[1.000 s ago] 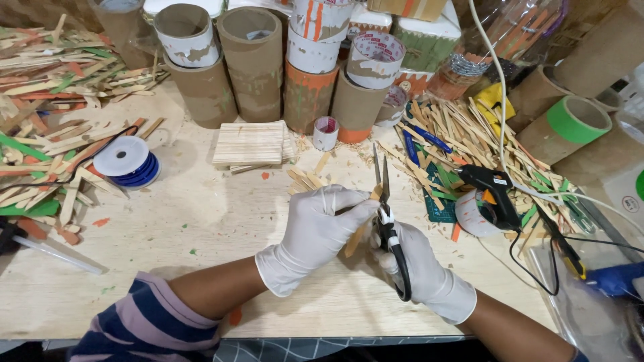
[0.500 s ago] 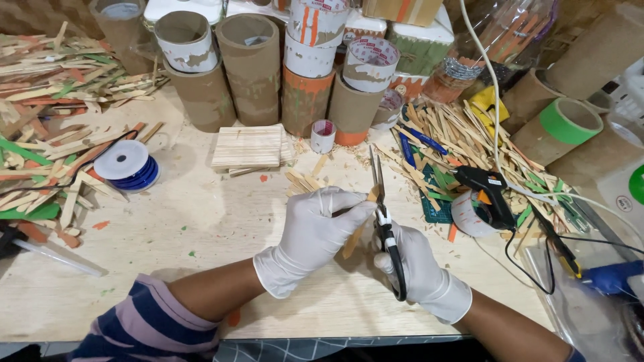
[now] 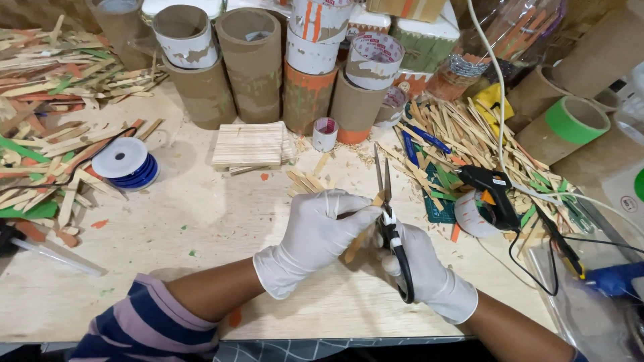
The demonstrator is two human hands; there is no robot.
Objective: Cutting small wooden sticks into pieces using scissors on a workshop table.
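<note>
Right now we are holding a thin wooden craft stick (image 3: pixel 359 240) low over the wooden tabletop (image 3: pixel 201 228), near its front edge and close to our body, probably so that any offcuts drop onto bare wood instead of into the clutter. Our left hand (image 3: pixel 315 234), gloved in white, is curling its fingers (image 3: pixel 349 214) closed around the upper part of the stick, pinching it near the top so the piece is staying steady right at the blades. Our right hand (image 3: pixel 419 271), also gloved, is gripping the black-handled scissors (image 3: pixel 391 234), fingers wrapped through the loops; the blades are pointing up and away from us and lying nearly together, with the stick meeting them just above the pivot — the spot where a cut likely takes least effort. We cannot tell whether the blades are already biting into the wood. Supplies are sitting within easy reach: a flat panel of joined sticks (image 3: pixel 249 144) just ahead, a loose heap of plain and coloured sticks (image 3: pixel 463 144) to the right, and beside that heap a black glue gun (image 3: pixel 493 191) resting next to a roll of tape (image 3: pixel 473 214). Cardboard tubes (image 3: pixel 251 64) are standing upright along the back — out of the way of our hands — and a blue spool (image 3: pixel 125 163) is lying off to the left.
</note>
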